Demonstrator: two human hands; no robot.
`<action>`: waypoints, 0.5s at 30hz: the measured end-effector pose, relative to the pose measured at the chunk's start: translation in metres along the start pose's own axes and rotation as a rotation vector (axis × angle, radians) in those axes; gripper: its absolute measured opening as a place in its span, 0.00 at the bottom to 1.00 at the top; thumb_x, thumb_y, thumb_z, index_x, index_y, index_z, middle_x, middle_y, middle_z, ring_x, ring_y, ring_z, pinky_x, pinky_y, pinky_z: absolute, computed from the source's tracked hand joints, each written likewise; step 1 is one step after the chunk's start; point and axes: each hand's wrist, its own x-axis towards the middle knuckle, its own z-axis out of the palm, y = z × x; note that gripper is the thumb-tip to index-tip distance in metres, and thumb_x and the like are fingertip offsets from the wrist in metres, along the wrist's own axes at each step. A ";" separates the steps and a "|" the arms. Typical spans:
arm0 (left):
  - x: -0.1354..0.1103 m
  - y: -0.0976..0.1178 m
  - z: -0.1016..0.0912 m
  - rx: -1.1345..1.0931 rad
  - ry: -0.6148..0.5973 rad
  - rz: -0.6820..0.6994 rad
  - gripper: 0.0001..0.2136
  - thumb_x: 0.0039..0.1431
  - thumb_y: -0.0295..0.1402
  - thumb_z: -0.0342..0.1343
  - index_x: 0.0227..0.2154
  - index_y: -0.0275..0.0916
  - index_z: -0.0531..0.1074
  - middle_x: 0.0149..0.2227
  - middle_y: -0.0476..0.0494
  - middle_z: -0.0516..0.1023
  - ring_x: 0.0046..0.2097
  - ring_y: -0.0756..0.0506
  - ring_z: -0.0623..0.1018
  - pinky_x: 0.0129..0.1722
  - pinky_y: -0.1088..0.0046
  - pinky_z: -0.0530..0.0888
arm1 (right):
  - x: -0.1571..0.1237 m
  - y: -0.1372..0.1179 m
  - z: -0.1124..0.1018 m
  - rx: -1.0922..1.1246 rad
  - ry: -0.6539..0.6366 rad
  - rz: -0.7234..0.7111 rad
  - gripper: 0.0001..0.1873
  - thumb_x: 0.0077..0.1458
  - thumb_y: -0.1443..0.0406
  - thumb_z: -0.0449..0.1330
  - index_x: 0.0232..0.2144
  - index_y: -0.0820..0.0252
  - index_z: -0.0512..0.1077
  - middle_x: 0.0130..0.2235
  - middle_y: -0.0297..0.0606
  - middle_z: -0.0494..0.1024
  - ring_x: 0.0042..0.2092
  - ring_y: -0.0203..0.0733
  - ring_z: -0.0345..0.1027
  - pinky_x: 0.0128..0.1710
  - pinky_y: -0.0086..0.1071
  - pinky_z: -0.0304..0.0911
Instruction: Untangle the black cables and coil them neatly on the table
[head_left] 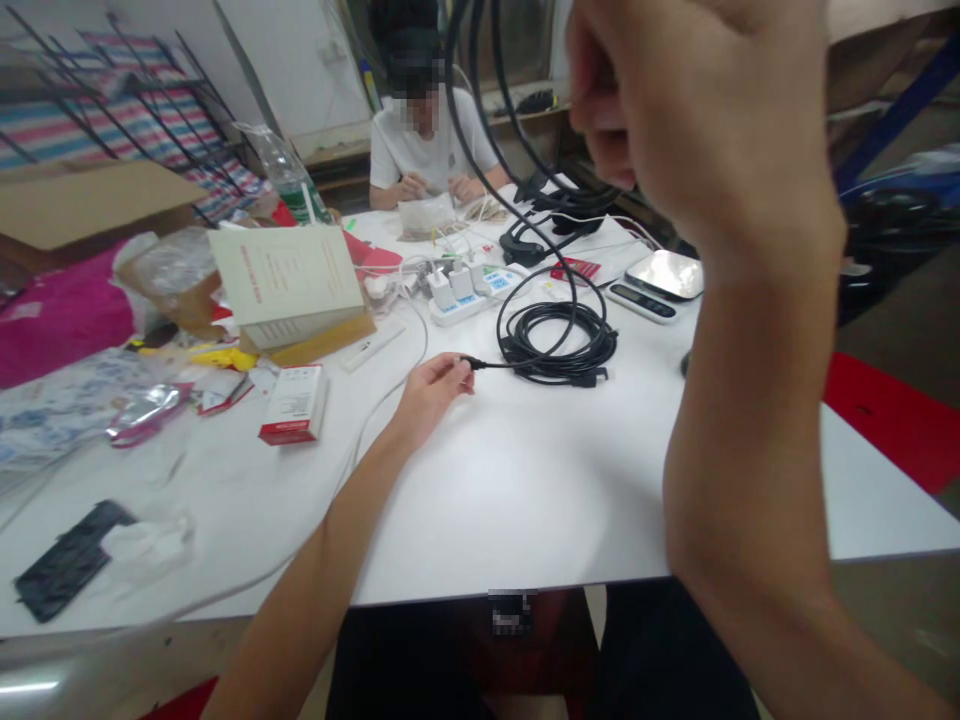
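A black cable (561,345) lies in a loose coil on the white table, with a plug showing at its near right side. My left hand (439,385) pinches one connector end of the cable just left of the coil, low over the tabletop. Close to the camera at the upper right, my right hand (697,110) is raised with its fingers curled. Large loops of the same black cable hang beside it and run down to the coil. The grip itself is partly hidden behind the back of the right hand.
A white power strip (480,292) with chargers sits behind the coil, a small scale (651,290) at its right. A red-and-white box (295,403), a cream box (289,280) and a black phone-like slab (71,560) lie left. A person (427,140) sits across the white table (540,500).
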 end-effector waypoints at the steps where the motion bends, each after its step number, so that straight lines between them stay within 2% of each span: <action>1: 0.002 0.004 -0.008 -0.123 0.069 -0.022 0.10 0.59 0.37 0.72 0.38 0.37 0.82 0.35 0.45 0.82 0.38 0.48 0.81 0.42 0.73 0.77 | -0.003 -0.010 0.018 0.001 -0.049 0.005 0.31 0.75 0.46 0.51 0.39 0.69 0.77 0.30 0.40 0.82 0.32 0.35 0.78 0.34 0.24 0.68; 4: 0.008 0.016 -0.032 -0.403 0.221 -0.139 0.07 0.66 0.35 0.65 0.34 0.37 0.78 0.45 0.37 0.85 0.49 0.43 0.84 0.50 0.67 0.80 | -0.007 -0.032 0.062 -0.010 -0.176 0.001 0.34 0.72 0.43 0.53 0.35 0.69 0.77 0.27 0.41 0.81 0.29 0.33 0.76 0.33 0.24 0.68; 6: 0.010 0.022 -0.043 -0.509 0.256 -0.216 0.11 0.70 0.33 0.58 0.30 0.36 0.74 0.51 0.31 0.84 0.56 0.40 0.84 0.53 0.64 0.81 | -0.006 -0.039 0.076 -0.064 -0.215 -0.023 0.33 0.74 0.45 0.53 0.33 0.69 0.77 0.27 0.41 0.81 0.28 0.32 0.74 0.31 0.23 0.66; 8: 0.010 0.024 -0.049 -0.562 0.271 -0.258 0.13 0.72 0.32 0.53 0.29 0.36 0.72 0.53 0.28 0.84 0.57 0.39 0.84 0.52 0.63 0.82 | -0.003 -0.039 0.081 -0.129 -0.226 -0.052 0.31 0.76 0.49 0.51 0.32 0.68 0.78 0.29 0.41 0.82 0.28 0.31 0.73 0.29 0.23 0.65; 12: 0.010 0.026 -0.050 -0.607 0.289 -0.320 0.15 0.75 0.31 0.46 0.32 0.35 0.73 0.42 0.32 0.86 0.42 0.44 0.87 0.38 0.71 0.83 | -0.002 -0.034 0.079 -0.101 -0.146 -0.062 0.28 0.76 0.50 0.49 0.31 0.59 0.76 0.29 0.37 0.81 0.27 0.32 0.73 0.26 0.26 0.65; 15: 0.010 0.028 -0.051 -0.661 0.247 -0.367 0.16 0.77 0.30 0.44 0.35 0.33 0.74 0.33 0.38 0.83 0.26 0.51 0.80 0.22 0.81 0.73 | -0.003 -0.033 0.073 -0.106 0.062 -0.083 0.28 0.75 0.48 0.48 0.31 0.58 0.74 0.23 0.32 0.72 0.21 0.31 0.65 0.21 0.27 0.56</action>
